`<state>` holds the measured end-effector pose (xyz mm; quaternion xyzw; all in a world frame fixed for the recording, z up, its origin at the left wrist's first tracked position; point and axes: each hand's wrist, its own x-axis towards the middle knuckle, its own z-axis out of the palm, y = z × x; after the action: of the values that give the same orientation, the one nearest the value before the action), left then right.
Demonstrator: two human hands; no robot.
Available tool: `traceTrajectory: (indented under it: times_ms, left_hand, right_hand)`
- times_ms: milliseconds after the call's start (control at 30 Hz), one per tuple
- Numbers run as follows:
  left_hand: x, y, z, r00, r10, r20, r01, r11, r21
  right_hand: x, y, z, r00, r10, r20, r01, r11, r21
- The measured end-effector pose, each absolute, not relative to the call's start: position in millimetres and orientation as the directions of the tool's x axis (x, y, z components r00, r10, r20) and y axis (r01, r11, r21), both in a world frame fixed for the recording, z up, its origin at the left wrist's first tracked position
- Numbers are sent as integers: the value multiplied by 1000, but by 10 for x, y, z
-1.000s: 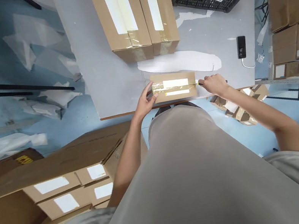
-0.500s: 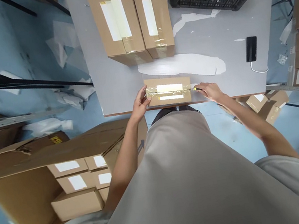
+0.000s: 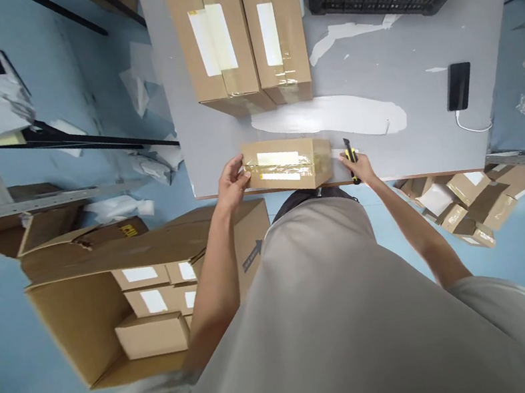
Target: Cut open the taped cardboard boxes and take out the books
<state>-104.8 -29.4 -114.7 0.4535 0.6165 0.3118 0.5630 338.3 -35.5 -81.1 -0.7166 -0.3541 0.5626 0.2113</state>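
Note:
A small taped cardboard box [image 3: 282, 164] with white labels lies near the front edge of the grey table [image 3: 417, 149]. Its right end is turned toward me. My left hand [image 3: 234, 184] grips the left end, thumb on the near side and fingers behind. To the right of the box, my right hand [image 3: 360, 167] is closed around a yellow and black box cutter [image 3: 351, 158], which points away from me. A small gap separates the cutter from the box.
Two taller taped boxes, a wide one [image 3: 250, 83] and a narrow one [image 3: 297, 48], stand behind. A black crate [image 3: 426, 3] is at the back right, a phone [image 3: 459, 86] with a cable below. An open carton [image 3: 88, 335] of boxes stands left; several boxes [image 3: 477, 202] lie right.
My right hand has drawn the box cutter off the right end of the box and turned it upright in view. The box has shifted left and turned slightly, with my left hand on it.

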Motion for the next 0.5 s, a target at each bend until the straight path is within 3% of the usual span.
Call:
traceTrajectory:
  times_ms: [133, 267, 500]
  left_hand:
    - [-1218, -267, -1217, -113, 909, -402, 222, 417, 881]
    - [-1228, -240, -1221, -196, 888, -417, 209, 453, 867]
    - [-156, -44, -1359, 16, 789, -614, 99, 610, 787]
  right_hand:
    - [2931, -288, -805, 76, 674, -735, 84, -739, -669]
    - [2862, -240, -531, 94, 702, -706, 21, -711, -703]
    - [3307, -38, 280, 252, 819, -516, 198, -565, -801]
